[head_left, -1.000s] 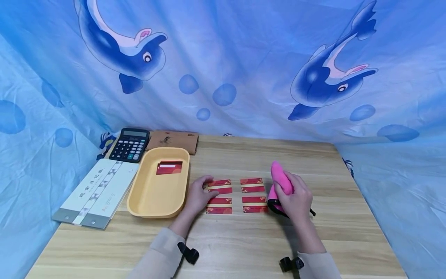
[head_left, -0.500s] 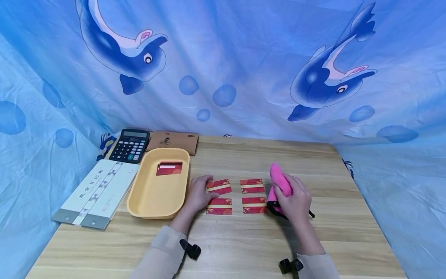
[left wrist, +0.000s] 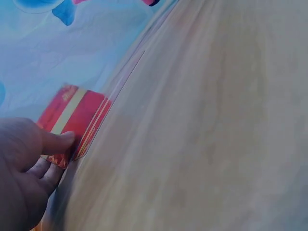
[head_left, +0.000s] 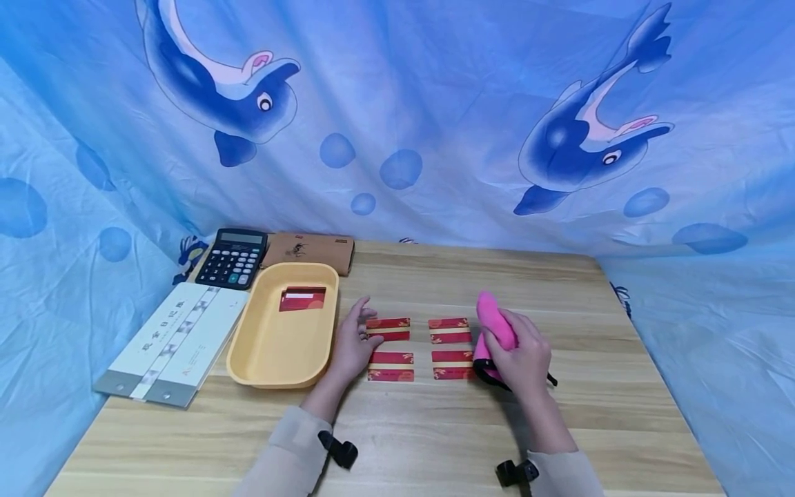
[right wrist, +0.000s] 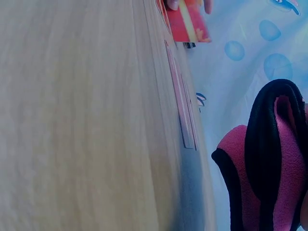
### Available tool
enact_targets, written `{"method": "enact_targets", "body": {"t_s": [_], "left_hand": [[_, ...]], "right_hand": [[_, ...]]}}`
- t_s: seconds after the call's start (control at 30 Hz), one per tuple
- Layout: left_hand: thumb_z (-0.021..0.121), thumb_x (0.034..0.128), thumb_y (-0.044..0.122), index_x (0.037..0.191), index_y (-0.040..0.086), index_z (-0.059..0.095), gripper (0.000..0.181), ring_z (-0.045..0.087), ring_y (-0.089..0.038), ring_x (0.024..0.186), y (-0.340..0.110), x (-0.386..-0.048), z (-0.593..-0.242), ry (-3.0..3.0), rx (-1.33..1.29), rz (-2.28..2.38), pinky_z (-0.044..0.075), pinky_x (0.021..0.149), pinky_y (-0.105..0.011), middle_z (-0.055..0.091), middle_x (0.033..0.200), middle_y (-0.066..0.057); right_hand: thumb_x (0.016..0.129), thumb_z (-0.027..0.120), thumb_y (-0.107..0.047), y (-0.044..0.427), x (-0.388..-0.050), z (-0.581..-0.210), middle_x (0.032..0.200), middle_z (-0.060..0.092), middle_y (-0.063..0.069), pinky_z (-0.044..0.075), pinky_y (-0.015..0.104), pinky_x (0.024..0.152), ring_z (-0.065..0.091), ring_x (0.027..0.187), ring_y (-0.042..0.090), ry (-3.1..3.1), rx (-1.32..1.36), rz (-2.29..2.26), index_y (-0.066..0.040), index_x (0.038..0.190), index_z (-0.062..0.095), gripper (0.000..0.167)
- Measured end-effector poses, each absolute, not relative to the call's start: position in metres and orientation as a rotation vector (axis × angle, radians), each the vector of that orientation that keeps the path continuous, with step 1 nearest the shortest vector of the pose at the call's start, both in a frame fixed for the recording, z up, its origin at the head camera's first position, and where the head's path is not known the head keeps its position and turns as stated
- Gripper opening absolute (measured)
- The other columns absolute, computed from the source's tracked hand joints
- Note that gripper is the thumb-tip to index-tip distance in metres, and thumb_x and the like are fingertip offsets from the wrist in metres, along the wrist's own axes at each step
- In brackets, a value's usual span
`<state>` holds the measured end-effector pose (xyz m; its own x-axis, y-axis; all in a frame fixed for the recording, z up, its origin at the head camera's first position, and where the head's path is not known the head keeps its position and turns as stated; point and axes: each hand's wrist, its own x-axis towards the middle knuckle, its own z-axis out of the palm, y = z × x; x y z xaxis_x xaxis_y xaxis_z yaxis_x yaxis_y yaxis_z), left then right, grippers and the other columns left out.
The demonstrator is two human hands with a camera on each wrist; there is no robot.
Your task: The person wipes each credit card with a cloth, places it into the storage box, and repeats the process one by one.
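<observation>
In the head view my left hand [head_left: 352, 347] pinches a red-and-gold card [head_left: 391, 330] between thumb and fingers. The left wrist view shows this card [left wrist: 79, 108] raised off the table, thumb on its face and fingers behind. Three similar cards lie flat: a near-left card [head_left: 390, 366], a far-right card [head_left: 450, 330] and a near-right card [head_left: 452, 365]. My right hand [head_left: 524, 353] grips a folded pink fleece pouch [head_left: 495, 324] with black trim, just right of the right-hand cards. Its black-edged opening [right wrist: 263, 144] appears in the right wrist view.
Left of my left hand stands a yellow tray [head_left: 279, 355] with red cards [head_left: 302, 299] inside. A white ledger [head_left: 174, 338], a black calculator [head_left: 231, 259] and a brown notebook [head_left: 313, 252] lie around it. A blue dolphin curtain [head_left: 397, 103] hangs behind the wooden table [head_left: 410, 435].
My left hand has tilted and lifted the far-left card, shifting it slightly left. My right hand has moved a little left with the pink pouch. Other cards stay put.
</observation>
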<state>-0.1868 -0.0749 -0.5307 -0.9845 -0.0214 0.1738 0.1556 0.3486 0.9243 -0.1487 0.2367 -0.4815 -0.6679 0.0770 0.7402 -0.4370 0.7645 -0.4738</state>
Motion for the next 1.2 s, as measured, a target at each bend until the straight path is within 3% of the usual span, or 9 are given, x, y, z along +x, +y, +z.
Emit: {"method": "enact_targets", "body": {"t_s": [0.13, 0.33, 0.5, 0.63, 0.73, 0.9, 1.0, 1.1, 1.2], "left_hand": [[0.077, 0.0827, -0.009, 0.140, -0.002, 0.055, 0.062, 0.072, -0.033, 0.096, -0.072, -0.184, -0.529, -2.374, -0.025, -1.794, 0.062, 0.082, -0.038, 0.072, 0.116, -0.021], [0.076, 0.0877, -0.002, 0.125, -0.004, 0.066, 0.039, 0.073, -0.026, 0.097, -0.060, -0.178, -0.511, -2.164, 0.153, -2.128, 0.062, 0.082, -0.034, 0.073, 0.110, -0.022], [0.070, 0.0898, -0.008, 0.127, -0.010, 0.062, 0.039, 0.073, -0.021, 0.091, -0.043, -0.171, -0.487, -1.931, 0.211, -2.437, 0.062, 0.080, -0.035, 0.068, 0.115, -0.029], [0.066, 0.0944, -0.006, 0.134, -0.010, 0.057, 0.041, 0.073, -0.022, 0.095, -0.033, -0.165, -0.473, -1.886, 0.183, -2.517, 0.062, 0.081, -0.034, 0.067, 0.120, -0.030], [0.062, 0.0975, -0.004, 0.138, -0.009, 0.055, 0.042, 0.072, -0.023, 0.099, -0.028, -0.159, -0.467, -1.885, 0.150, -2.545, 0.061, 0.085, -0.037, 0.067, 0.122, -0.028], [0.057, 0.1008, 0.000, 0.143, -0.006, 0.050, 0.043, 0.071, -0.014, 0.098, -0.020, -0.151, -0.462, -1.852, -0.012, -2.631, 0.056, 0.096, -0.041, 0.066, 0.126, -0.025], [0.051, 0.1044, 0.005, 0.148, -0.005, 0.044, 0.045, 0.066, -0.015, 0.113, -0.015, -0.147, -0.461, -1.789, -0.171, -2.708, 0.052, 0.103, -0.036, 0.058, 0.138, -0.024], [0.044, 0.1076, 0.012, 0.152, -0.006, 0.036, 0.048, 0.051, -0.023, 0.135, -0.011, -0.144, -0.461, -1.712, -0.309, -2.774, 0.045, 0.109, -0.030, 0.044, 0.152, -0.023], [0.040, 0.1084, 0.016, 0.154, -0.006, 0.031, 0.051, 0.039, -0.027, 0.144, -0.010, -0.143, -0.462, -1.679, -0.365, -2.794, 0.039, 0.113, -0.026, 0.035, 0.158, -0.022]], "right_hand": [[0.073, 0.088, -0.015, 0.234, -0.148, -0.482, 0.103, 0.074, 0.018, 0.059, 0.053, 0.064, 0.072, 0.086, 0.035, -2.164, 0.287, 0.841, 0.001, 0.110, 0.075, 0.042], [0.074, 0.088, -0.015, 0.227, -0.149, -0.479, 0.105, 0.074, 0.017, 0.059, 0.049, 0.068, 0.071, 0.089, 0.033, -2.157, 0.310, 0.862, 0.000, 0.111, 0.075, 0.042], [0.076, 0.086, -0.017, 0.213, -0.148, -0.474, 0.105, 0.074, 0.015, 0.061, 0.046, 0.067, 0.072, 0.089, 0.030, -2.163, 0.372, 0.893, -0.001, 0.111, 0.075, 0.040], [0.076, 0.085, -0.016, 0.192, -0.146, -0.471, 0.103, 0.074, 0.013, 0.061, 0.044, 0.062, 0.072, 0.085, 0.028, -2.151, 0.465, 0.941, -0.002, 0.110, 0.076, 0.038], [0.077, 0.084, -0.017, 0.177, -0.143, -0.470, 0.105, 0.074, 0.011, 0.061, 0.043, 0.062, 0.071, 0.086, 0.026, -2.165, 0.506, 0.966, -0.004, 0.112, 0.075, 0.038], [0.078, 0.083, -0.017, 0.156, -0.141, -0.467, 0.109, 0.073, 0.011, 0.060, 0.041, 0.059, 0.071, 0.084, 0.025, -2.176, 0.489, 0.953, -0.004, 0.116, 0.074, 0.041], [0.078, 0.083, -0.016, 0.144, -0.141, -0.462, 0.109, 0.072, 0.012, 0.059, 0.038, 0.054, 0.071, 0.079, 0.024, -2.158, 0.503, 0.942, -0.004, 0.118, 0.074, 0.042], [0.079, 0.083, -0.016, 0.133, -0.140, -0.456, 0.108, 0.072, 0.012, 0.059, 0.037, 0.055, 0.071, 0.080, 0.024, -2.135, 0.543, 0.953, -0.003, 0.116, 0.074, 0.041], [0.079, 0.082, -0.017, 0.127, -0.138, -0.453, 0.108, 0.072, 0.012, 0.061, 0.038, 0.058, 0.071, 0.083, 0.025, -2.111, 0.575, 0.961, -0.002, 0.115, 0.074, 0.040]]}}
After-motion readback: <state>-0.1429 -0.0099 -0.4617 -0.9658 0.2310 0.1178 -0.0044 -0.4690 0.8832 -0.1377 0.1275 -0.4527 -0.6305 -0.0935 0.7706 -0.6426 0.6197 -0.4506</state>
